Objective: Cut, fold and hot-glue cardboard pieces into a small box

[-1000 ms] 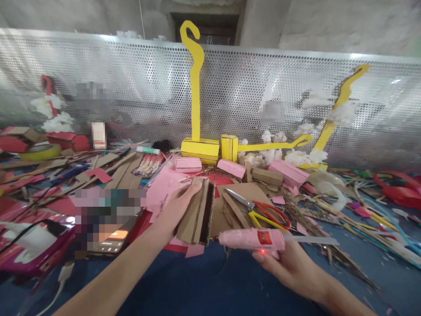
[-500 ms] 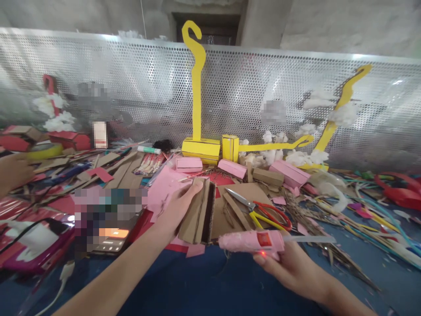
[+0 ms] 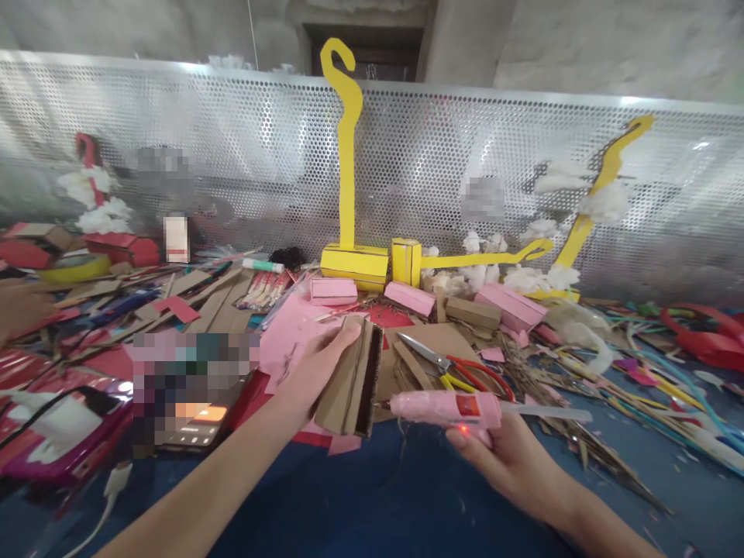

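Left hand (image 3: 319,356) grips a folded cardboard piece (image 3: 340,391) tilted on edge, thumb on top; right hand (image 3: 520,469) holds a pink hot glue gun (image 3: 433,406), red LED (image 3: 463,428) lit, nozzle at the cardboard's right edge, contact unclear. Scissors (image 3: 443,363) with red and yellow handles lie just beyond the gun, blades slightly apart. Behind: pink boxes (image 3: 333,291), an upright yellow hook (image 3: 346,170) on a yellow box (image 3: 354,263), perforated metal panel (image 3: 244,170) at back.

perf. metal panel (image 3: 249,155), bkgd | ylw tape roll (image 3: 75,270), L | lit phone (image 3: 194,435), L | wht cable (image 3: 117,480), btm L
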### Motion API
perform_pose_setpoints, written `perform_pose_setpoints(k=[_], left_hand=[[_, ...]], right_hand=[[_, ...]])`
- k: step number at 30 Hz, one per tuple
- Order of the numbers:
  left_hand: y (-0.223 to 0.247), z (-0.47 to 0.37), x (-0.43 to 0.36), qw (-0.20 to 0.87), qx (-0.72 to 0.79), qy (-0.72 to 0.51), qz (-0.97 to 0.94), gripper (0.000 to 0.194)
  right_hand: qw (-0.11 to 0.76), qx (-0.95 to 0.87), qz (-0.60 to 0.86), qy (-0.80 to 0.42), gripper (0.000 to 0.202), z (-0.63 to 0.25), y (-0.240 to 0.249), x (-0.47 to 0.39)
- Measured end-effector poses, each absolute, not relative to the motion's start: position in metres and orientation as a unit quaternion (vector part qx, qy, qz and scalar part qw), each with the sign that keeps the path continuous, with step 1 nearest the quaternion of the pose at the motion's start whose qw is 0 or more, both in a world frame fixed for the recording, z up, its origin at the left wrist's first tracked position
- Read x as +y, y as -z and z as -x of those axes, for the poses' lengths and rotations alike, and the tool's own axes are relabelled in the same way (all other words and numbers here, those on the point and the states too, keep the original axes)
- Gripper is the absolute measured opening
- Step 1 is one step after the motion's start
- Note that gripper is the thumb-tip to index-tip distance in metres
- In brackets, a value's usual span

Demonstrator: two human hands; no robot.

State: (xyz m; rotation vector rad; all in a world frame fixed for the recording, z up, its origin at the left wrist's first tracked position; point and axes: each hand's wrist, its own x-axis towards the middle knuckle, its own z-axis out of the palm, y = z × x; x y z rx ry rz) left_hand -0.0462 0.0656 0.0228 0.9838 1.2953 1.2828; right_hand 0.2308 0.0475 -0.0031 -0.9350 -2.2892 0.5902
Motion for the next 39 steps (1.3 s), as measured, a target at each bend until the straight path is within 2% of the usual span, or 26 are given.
perform_pose_setpoints(k=[4, 10, 20, 27, 39], left_hand=[[-0.022, 0.047, 0.066, 0.51, 0.536, -0.534, -0.409, 0.039], [-0.027, 0.046, 0.064, 0.499, 0.531, -0.534, -0.428, 0.038], [-0.023, 0.048, 0.067, 0.499, 0.535, -0.537, -0.419, 0.039], [-0.025, 0.046, 0.065, 0.498, 0.542, -0.524, -0.428, 0.039], [-0.026, 0.046, 0.065, 0.502, 0.535, -0.532, -0.423, 0.038]], right_hand=[[0.265, -0.878, 0.328, -0.229, 0.026, -0.231, -0.001, 0.045], [0.284, -0.856, 0.365, -0.231, 0.026, -0.232, 0.003, 0.046], [0.263, -0.882, 0.318, -0.227, 0.022, -0.228, -0.01, 0.043], [0.3, -0.856, 0.357, -0.226, 0.025, -0.231, -0.001, 0.045], [0.299, -0.857, 0.343, -0.244, 0.024, -0.231, 0.0, 0.044]])
